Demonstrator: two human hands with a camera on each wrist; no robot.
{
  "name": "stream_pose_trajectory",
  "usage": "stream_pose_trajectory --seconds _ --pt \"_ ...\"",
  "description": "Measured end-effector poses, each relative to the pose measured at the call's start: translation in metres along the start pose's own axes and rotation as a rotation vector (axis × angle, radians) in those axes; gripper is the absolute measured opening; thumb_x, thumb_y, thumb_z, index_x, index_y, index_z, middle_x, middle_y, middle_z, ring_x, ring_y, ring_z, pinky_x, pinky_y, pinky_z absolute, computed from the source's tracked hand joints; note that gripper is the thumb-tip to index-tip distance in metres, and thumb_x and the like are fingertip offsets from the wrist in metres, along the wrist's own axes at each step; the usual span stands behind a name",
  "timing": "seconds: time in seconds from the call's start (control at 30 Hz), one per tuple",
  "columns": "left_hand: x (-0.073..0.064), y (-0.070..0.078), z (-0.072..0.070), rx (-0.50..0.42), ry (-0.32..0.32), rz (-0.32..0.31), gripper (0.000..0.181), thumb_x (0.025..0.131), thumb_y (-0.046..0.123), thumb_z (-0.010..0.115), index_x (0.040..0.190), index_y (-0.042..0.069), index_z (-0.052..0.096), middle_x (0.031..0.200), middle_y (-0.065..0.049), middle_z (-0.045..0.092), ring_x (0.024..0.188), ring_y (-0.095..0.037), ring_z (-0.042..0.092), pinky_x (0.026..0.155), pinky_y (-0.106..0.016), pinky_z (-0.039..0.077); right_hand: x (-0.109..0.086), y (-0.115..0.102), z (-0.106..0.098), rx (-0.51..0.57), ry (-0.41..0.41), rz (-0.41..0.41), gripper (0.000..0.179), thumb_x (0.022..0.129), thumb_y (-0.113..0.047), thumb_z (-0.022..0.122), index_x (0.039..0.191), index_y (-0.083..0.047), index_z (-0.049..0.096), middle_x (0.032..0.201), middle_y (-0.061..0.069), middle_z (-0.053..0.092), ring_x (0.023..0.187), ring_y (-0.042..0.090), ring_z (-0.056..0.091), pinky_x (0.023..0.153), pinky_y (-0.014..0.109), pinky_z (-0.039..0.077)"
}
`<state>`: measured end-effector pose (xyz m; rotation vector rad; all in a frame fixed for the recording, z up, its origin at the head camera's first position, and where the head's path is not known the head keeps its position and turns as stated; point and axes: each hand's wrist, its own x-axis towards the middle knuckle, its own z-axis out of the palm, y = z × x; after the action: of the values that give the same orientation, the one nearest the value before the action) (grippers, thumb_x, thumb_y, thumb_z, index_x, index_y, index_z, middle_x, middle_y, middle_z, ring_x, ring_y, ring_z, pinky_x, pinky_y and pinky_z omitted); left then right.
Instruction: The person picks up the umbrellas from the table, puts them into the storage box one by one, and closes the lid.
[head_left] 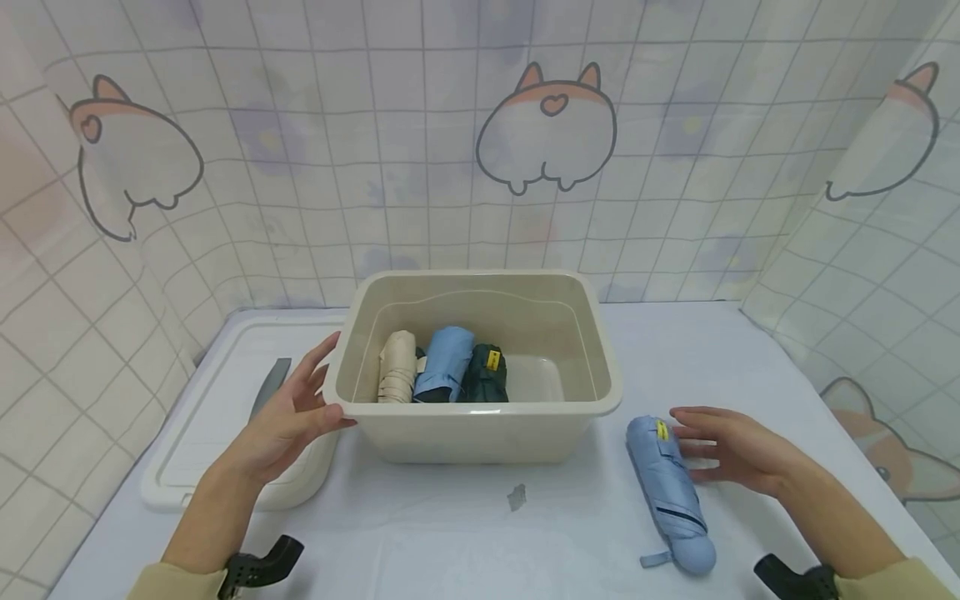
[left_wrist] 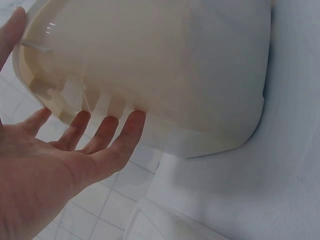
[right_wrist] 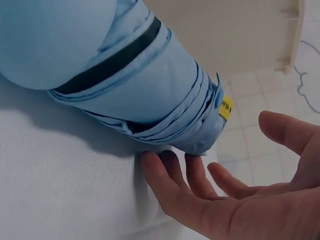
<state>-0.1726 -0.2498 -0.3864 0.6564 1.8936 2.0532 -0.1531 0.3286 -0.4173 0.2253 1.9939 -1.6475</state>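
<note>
A light blue folded umbrella [head_left: 670,496] lies on the table at the right in the head view, its yellow tag at the far end. Beside it my right hand [head_left: 738,450] is spread, fingertips right at the umbrella's side and thumb apart, as the right wrist view also shows. A cream plastic bin [head_left: 480,435] stands in the middle. My left hand [head_left: 288,417] touches its left front corner, thumb along the rim and extended fingertips [left_wrist: 134,120] against the outer side. Inside the bin, a cream folded umbrella [head_left: 397,367], a blue one [head_left: 447,362] and a dark green one [head_left: 486,375] lean side by side.
Left of the bin lies a white lid [head_left: 217,417] with a grey handle [head_left: 270,387], partly behind my left arm. A small grey patch [head_left: 517,497] marks the white tabletop [head_left: 465,542]. Tile-patterned sheeting [head_left: 420,167] encloses the table at the back and sides.
</note>
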Motion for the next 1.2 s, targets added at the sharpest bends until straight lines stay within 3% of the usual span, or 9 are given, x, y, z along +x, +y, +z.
stream_pose_trajectory --seconds 0.3,0.47,0.83,1.2 --pt "0.0 -0.001 0.0 0.004 0.011 -0.01 0.093 0.099 0.007 0.068 0.166 0.024 0.007 0.158 -0.022 0.024 0.136 -0.029 0.047 0.099 -0.044 0.05 0.008 0.0 0.005 -0.028 -0.012 0.006 0.073 0.106 -0.032 0.057 0.157 0.007 0.022 0.16 0.035 0.018 0.144 0.057 0.022 0.099 0.068 0.043" --pt "0.0 0.0 0.0 0.004 0.007 -0.007 0.092 0.099 0.006 0.067 0.166 0.024 0.007 0.158 -0.023 0.024 0.135 -0.03 0.048 0.098 -0.044 0.05 0.011 0.001 0.008 -0.07 0.009 0.013 0.075 0.102 -0.03 0.064 0.157 0.004 0.026 0.158 0.035 0.023 0.141 0.054 0.028 0.099 0.07 0.041" --pt "0.0 -0.001 -0.002 -0.012 -0.006 0.004 0.091 0.099 0.004 0.066 0.166 0.023 0.006 0.157 -0.022 0.025 0.135 -0.029 0.049 0.098 -0.043 0.051 0.009 -0.005 0.018 -0.19 0.05 -0.014 0.076 0.096 -0.03 0.074 0.152 0.005 0.037 0.155 0.039 0.025 0.135 0.054 0.039 0.095 0.067 0.046" --pt "0.0 -0.002 -0.002 -0.015 -0.01 0.005 0.091 0.099 0.004 0.066 0.166 0.023 0.006 0.157 -0.022 0.025 0.134 -0.029 0.049 0.098 -0.043 0.051 0.009 -0.007 0.025 -0.285 0.074 -0.019 0.078 0.092 -0.026 0.079 0.149 0.004 0.036 0.148 0.039 0.031 0.122 0.05 0.049 0.09 0.064 0.051"
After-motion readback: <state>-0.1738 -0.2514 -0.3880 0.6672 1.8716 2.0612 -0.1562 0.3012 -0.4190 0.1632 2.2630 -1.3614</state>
